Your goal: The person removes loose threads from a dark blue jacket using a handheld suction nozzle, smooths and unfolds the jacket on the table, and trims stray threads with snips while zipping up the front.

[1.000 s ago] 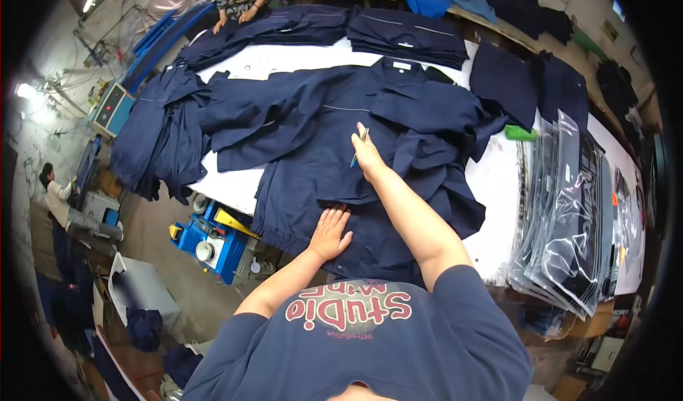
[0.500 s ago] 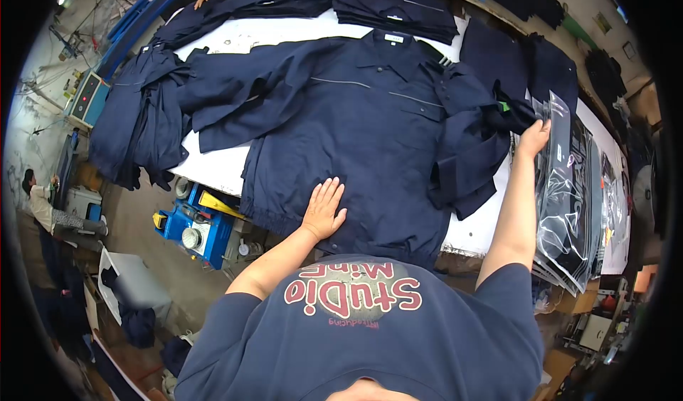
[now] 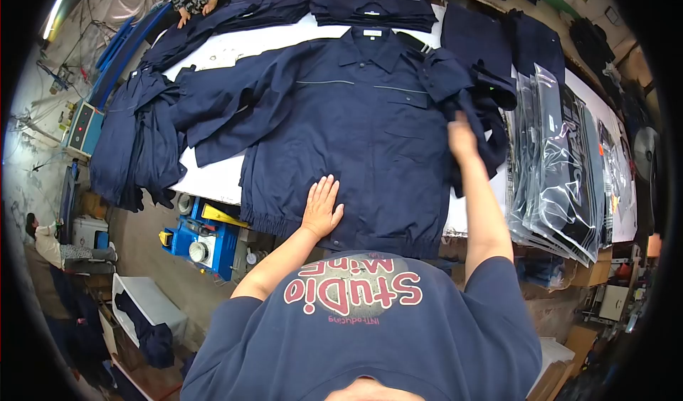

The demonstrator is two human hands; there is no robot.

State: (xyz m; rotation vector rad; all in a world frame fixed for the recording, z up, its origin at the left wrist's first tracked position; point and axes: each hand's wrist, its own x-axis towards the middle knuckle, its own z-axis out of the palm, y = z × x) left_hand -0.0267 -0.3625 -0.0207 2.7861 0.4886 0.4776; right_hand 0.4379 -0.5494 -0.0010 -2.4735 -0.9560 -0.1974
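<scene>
A dark navy work jacket [image 3: 348, 138] lies front up on the table, collar away from me, with thin light piping across the chest. My left hand [image 3: 324, 207] rests flat on its lower front, fingers stretched out. Over at the jacket's right side, my right hand [image 3: 463, 138] is at the bunched sleeve [image 3: 491, 109]. Motion blurs its fingers, and I cannot make out whether they grip the cloth.
Clear-bagged folded garments [image 3: 558, 166] are stacked on the right of the white table [image 3: 213, 177]. Navy garments [image 3: 135, 131] hang over its left end; folded stacks [image 3: 373, 6] line the back. Another person's hands [image 3: 206, 8] touch clothing at the far left. A blue machine [image 3: 206, 241] stands below.
My right hand has moved left and toward me, from the sleeve's outer end beside the bags to its inner part. My left hand stays flat on the jacket. The view has shifted slightly.
</scene>
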